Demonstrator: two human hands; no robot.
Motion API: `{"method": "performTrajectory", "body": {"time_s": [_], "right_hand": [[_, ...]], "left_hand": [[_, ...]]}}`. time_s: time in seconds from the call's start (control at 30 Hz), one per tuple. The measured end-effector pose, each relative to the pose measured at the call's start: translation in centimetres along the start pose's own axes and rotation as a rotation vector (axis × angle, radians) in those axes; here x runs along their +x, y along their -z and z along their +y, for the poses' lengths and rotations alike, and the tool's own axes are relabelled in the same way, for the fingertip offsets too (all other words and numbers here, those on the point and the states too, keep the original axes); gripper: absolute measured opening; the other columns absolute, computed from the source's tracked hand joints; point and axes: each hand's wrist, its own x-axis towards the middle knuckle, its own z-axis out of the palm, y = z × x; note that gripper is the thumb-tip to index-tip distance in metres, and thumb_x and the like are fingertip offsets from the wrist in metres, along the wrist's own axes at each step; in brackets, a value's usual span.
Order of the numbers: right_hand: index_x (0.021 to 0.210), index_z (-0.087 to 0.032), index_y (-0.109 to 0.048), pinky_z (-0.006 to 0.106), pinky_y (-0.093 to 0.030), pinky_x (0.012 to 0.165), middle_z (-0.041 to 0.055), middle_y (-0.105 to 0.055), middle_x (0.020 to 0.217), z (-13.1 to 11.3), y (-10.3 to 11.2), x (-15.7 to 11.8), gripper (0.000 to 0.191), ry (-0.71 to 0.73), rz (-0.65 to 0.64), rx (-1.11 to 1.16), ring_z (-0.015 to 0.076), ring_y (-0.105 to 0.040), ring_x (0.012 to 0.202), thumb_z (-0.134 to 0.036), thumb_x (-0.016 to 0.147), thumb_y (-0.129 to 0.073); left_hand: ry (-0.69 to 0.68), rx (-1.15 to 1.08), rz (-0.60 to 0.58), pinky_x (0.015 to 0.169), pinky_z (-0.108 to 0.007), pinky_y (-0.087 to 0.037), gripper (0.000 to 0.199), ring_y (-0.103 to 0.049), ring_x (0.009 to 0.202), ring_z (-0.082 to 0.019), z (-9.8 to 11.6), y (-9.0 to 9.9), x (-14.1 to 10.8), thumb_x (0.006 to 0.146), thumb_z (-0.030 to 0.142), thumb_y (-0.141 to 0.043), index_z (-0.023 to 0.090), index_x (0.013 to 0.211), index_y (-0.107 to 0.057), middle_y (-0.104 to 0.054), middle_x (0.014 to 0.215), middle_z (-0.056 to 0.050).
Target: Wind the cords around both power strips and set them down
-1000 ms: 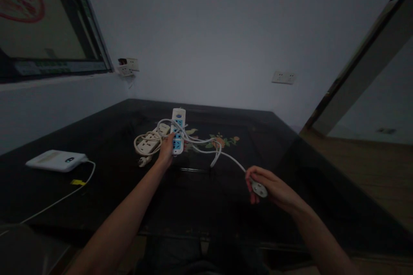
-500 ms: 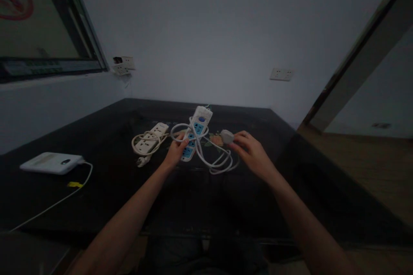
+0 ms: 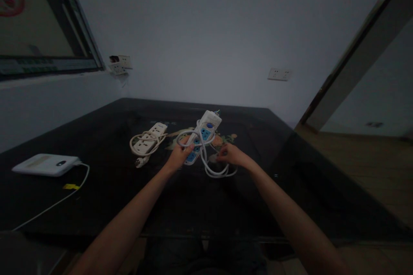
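A white power strip with blue sockets (image 3: 205, 131) is tilted in my left hand (image 3: 178, 156), whose fingers are closed round its lower left side. Loops of its white cable (image 3: 204, 154) wrap around the strip and hang to its right. My right hand (image 3: 229, 154) pinches the grey-white plug (image 3: 213, 158) beside these loops; the plug is dim and partly behind the fingers. To the left, a second white power strip (image 3: 149, 141) lies on the black table (image 3: 200, 206) with its cream cable coiled over it and its plug (image 3: 141, 162) at the lower end.
A white device (image 3: 47, 164) with a thin cable and a yellow tag (image 3: 71, 186) lies at the table's left. Wall sockets (image 3: 279, 74) are on the back wall, with more (image 3: 120, 65) in the left corner near a window (image 3: 41, 21).
My right hand has moved left and down with the plug, close to the cable loops. The held strip has shifted slightly right and leans further over.
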Motion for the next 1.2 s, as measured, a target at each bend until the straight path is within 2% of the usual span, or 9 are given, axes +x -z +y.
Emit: {"method": "performTrajectory", "body": {"time_s": [0.1, 0.3, 0.4, 0.5, 0.6, 0.73, 0.87, 0.97, 1.2], "right_hand": [[0.051, -0.017, -0.062, 0.026, -0.040, 0.057, -0.0008, -0.055, 0.050, 1.4, 0.0, -0.1, 0.019, -0.115, -0.073, 0.033, 0.0150, -0.054, 0.055, -0.022, 0.059, -0.079], [0.080, -0.019, -0.064, 0.023, -0.037, 0.048, -0.0044, -0.055, 0.054, 2.9, -1.0, 0.7, 0.023, -0.232, -0.052, 0.184, 0.0114, -0.050, 0.049, -0.019, 0.060, -0.077], [0.067, -0.018, -0.063, 0.022, -0.035, 0.042, -0.0048, -0.052, 0.046, 3.1, -1.2, 1.2, 0.017, -0.269, -0.169, 0.297, 0.0094, -0.045, 0.042, -0.024, 0.061, -0.078], [0.059, -0.017, -0.061, 0.021, -0.036, 0.040, -0.0040, -0.054, 0.045, 3.2, -0.9, 1.1, 0.023, -0.287, -0.272, 0.408, 0.0085, -0.045, 0.040, -0.029, 0.057, -0.081], [0.058, -0.016, -0.060, 0.020, -0.039, 0.040, -0.0020, -0.056, 0.048, 3.2, -0.5, 0.7, 0.035, -0.297, -0.300, 0.515, 0.0083, -0.048, 0.041, -0.046, 0.061, -0.078], [0.057, -0.016, -0.056, 0.018, -0.038, 0.036, -0.0004, -0.055, 0.047, 3.3, -0.7, 0.2, 0.044, -0.314, -0.207, 0.627, 0.0070, -0.046, 0.038, -0.055, 0.071, -0.069], [0.078, -0.016, -0.059, 0.020, -0.048, 0.042, 0.0008, -0.062, 0.060, 2.9, -1.7, 0.3, 0.022, -0.305, -0.059, 0.754, 0.0103, -0.057, 0.047, -0.036, 0.077, -0.069], [0.091, -0.017, -0.057, 0.021, -0.052, 0.045, 0.0007, -0.064, 0.072, 2.5, -2.0, 0.3, 0.020, -0.269, 0.019, 0.833, 0.0117, -0.062, 0.052, -0.023, 0.076, -0.069], [0.089, -0.020, -0.052, 0.022, -0.054, 0.042, -0.0040, -0.061, 0.071, 2.3, -2.2, -0.1, 0.024, -0.222, 0.111, 0.940, 0.0110, -0.062, 0.048, -0.010, 0.071, -0.065]], "left_hand": [[0.038, -0.012, 0.012, 0.089, -0.030, -0.046, 0.026, -0.061, 0.098, -0.025, -0.1, 0.0, 0.0, 0.070, 0.023, -0.067, 0.018, 0.095, -0.070, -0.071, 0.096, -0.006], [-0.002, 0.016, 0.007, 0.087, -0.029, -0.047, 0.026, -0.061, 0.098, -0.024, -0.5, 0.0, 0.0, 0.070, 0.025, -0.067, 0.018, 0.095, -0.070, -0.070, 0.100, -0.006], [-0.025, 0.018, -0.011, 0.091, -0.032, -0.046, 0.029, -0.060, 0.103, -0.026, -0.4, -0.1, -0.1, 0.070, 0.027, -0.068, 0.018, 0.098, -0.070, -0.069, 0.105, -0.006], [-0.016, 0.013, -0.014, 0.097, -0.033, -0.042, 0.032, -0.057, 0.109, -0.027, -0.3, -0.2, -0.2, 0.067, 0.027, -0.070, 0.019, 0.099, -0.071, -0.069, 0.107, -0.007], [-0.043, 0.030, -0.037, 0.099, -0.033, -0.040, 0.034, -0.058, 0.109, -0.027, -0.4, -0.4, -0.4, 0.068, 0.029, -0.070, 0.020, 0.101, -0.070, -0.069, 0.107, -0.006], [-0.117, 0.075, -0.075, 0.093, -0.032, -0.045, 0.032, -0.061, 0.102, -0.025, -0.3, -0.6, -0.6, 0.071, 0.029, -0.067, 0.020, 0.102, -0.070, -0.070, 0.104, -0.006], [-0.106, 0.092, -0.055, 0.087, -0.028, -0.047, 0.025, -0.063, 0.095, -0.023, 0.0, -0.8, -0.8, 0.070, 0.026, -0.068, 0.019, 0.094, -0.071, -0.071, 0.096, -0.006], [-0.077, 0.079, -0.035, 0.087, -0.028, -0.047, 0.026, -0.063, 0.096, -0.023, 0.3, -0.8, -0.8, 0.069, 0.024, -0.068, 0.018, 0.094, -0.071, -0.071, 0.095, -0.006], [-0.101, 0.109, -0.055, 0.087, -0.030, -0.046, 0.029, -0.062, 0.095, -0.025, 0.1, -0.6, -0.7, 0.070, 0.029, -0.067, 0.017, 0.096, -0.071, -0.071, 0.096, -0.008]]}}
